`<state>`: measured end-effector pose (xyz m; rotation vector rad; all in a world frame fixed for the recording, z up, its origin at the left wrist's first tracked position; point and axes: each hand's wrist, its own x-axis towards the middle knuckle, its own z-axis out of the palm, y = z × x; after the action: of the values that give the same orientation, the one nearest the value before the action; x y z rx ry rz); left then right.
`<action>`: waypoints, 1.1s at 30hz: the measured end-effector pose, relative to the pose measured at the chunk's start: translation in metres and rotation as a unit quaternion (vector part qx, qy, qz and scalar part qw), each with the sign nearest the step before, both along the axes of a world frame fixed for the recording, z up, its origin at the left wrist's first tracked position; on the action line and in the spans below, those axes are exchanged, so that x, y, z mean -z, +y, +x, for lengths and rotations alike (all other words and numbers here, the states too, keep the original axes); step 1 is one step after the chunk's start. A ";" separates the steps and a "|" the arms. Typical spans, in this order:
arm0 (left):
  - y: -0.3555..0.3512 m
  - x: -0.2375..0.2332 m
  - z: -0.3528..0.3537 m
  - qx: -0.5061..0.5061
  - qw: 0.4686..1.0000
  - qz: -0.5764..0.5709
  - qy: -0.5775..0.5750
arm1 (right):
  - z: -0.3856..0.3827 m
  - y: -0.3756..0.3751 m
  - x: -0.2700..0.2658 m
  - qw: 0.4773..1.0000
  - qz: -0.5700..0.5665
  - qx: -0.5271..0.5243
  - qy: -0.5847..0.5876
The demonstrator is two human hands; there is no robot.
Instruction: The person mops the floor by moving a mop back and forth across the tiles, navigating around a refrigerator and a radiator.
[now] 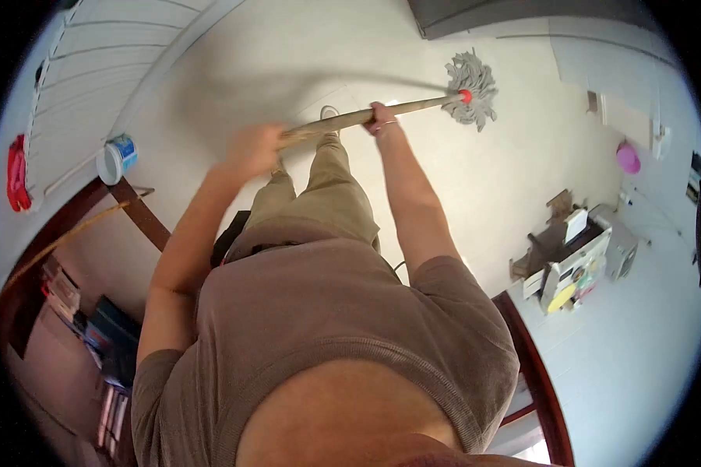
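A mop with a long wooden handle [327, 125] stretches across the view in front of my body. Its grey string head [470, 74], with a red collar, lies on the pale floor at the upper right. My left hand [255, 149], blurred by motion, is closed round the handle near its left end. Further along, towards the mop head, my right hand [380, 118] grips the same handle, with a thin band at its wrist. One of my shoes [329, 114] shows just behind the handle.
A white and blue bucket [110, 163] is at the left. Dark furniture [475, 14] stands at the top right. A small table with items [572, 272] is at the right, near a pink object [628, 157]. Wooden frames flank my body.
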<state>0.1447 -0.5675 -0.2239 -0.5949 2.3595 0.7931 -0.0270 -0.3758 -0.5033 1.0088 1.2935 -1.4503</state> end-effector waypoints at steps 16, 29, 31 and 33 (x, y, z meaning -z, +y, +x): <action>0.002 -0.113 0.188 -0.452 0.876 -0.046 -0.161 | 0.170 -0.156 -0.083 0.899 -0.127 -0.403 -0.115; -0.010 -0.030 0.116 -0.343 0.936 -0.034 -0.074 | 0.035 -0.190 -0.043 0.885 -0.008 -0.466 0.010; -0.015 -0.033 0.140 -0.342 0.936 -0.031 -0.078 | 0.062 -0.193 -0.047 0.870 0.010 -0.491 0.042; -0.018 -0.042 0.166 -0.366 0.924 -0.025 -0.104 | 0.096 -0.200 -0.053 0.864 0.014 -0.502 0.041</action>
<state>0.3111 -0.5854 -0.1822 -1.5512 1.9467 0.9125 0.0687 -0.5758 -0.4502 0.1629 1.5498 -0.6511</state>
